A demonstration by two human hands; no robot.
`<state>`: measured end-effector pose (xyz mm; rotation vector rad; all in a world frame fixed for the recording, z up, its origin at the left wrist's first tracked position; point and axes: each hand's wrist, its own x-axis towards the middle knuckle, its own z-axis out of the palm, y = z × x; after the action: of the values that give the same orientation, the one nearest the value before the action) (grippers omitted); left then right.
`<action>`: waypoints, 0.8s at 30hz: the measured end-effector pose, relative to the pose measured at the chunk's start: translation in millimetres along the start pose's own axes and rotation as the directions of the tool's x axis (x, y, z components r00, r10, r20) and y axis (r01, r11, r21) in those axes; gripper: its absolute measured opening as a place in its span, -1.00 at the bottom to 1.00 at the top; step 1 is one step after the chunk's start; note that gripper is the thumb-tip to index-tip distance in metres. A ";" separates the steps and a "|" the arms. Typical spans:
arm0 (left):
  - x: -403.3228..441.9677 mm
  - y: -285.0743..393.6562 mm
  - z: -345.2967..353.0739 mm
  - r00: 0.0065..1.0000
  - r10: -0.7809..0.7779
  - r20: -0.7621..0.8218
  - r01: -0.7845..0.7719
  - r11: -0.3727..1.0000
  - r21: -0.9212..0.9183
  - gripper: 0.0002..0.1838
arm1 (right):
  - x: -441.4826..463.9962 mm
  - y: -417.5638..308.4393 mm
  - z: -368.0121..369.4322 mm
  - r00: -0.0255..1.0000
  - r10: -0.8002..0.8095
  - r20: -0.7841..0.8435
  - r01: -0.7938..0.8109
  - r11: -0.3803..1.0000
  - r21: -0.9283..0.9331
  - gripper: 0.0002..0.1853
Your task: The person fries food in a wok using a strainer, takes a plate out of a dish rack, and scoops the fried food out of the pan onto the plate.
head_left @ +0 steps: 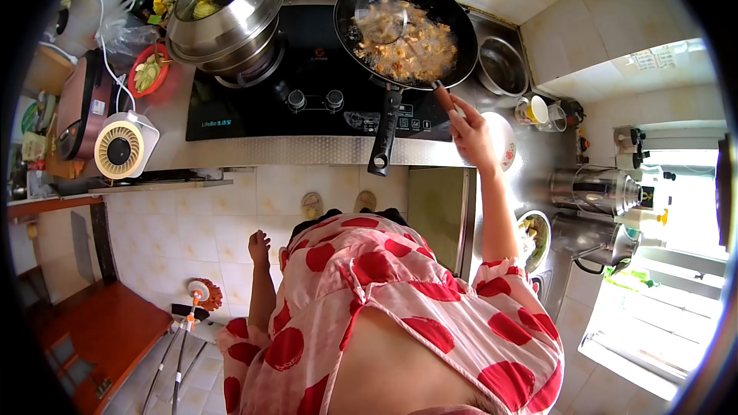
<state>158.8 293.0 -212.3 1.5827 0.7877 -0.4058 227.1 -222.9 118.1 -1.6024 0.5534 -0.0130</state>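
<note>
Red-dotted garment (369,265) beneath us, skimmer (380,15) in the black pan (463,31)

Nearest the camera, from 5 to 7 o'clock, spreads the pale garment we wear, printed with large red dots. Beyond its hem, two slippers (311,206) show on the tiled floor (269,188).

At 2 o'clock our right hand (470,134) grips the brownish handle of the skimmer, fingers closed around it. Its round head sits toward the pan's 10 o'clock; whether it is dipped or just above the surface, we cannot tell. Browned pieces (427,42) lie amid bubbles in the pan, which stands on the cooktop (307,69) between 12 and 1 o'clock, its own black handle pointing toward us.

Our left hand (260,246) hangs at 8 o'clock, well apart from the cooktop, its fingers loosely bent; we cannot tell how far they close.

Between 10 and 11 o'clock we see a lidded steel pot (231,31) on the cooktop, with a red bowl (148,52) of pale slices near it at 10 and a small fan (119,150) at 9. Between 1 and 2 o'clock, just beside the pan, stands a steel basin (502,65). Near our right hand lies a white plate (503,131).
</note>
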 end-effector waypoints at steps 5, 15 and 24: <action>-3.6 2.9 3.0 1.000 0.003 -0.018 -0.003 1.000 -0.026 -0.65 | 33.9 21.3 -30.1 0.776 -0.623 -0.096 0.470 0.674 -0.570 -0.58; -9.2 -0.7 3.0 1.000 0.005 -0.030 -0.005 1.000 -0.018 -0.64 | 45.5 9.3 -29.6 0.907 -0.419 0.034 0.410 0.865 -0.290 -0.60; -9.1 -8.5 0.2 0.999 -0.021 -0.037 0.022 0.999 0.025 -0.62 | -21.5 -15.0 -34.2 0.990 -0.142 0.011 0.135 0.907 -0.400 -0.61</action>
<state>146.6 290.6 -212.5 1.6103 0.8310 -0.4042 201.9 -247.2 143.3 -2.0425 0.4737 -0.0221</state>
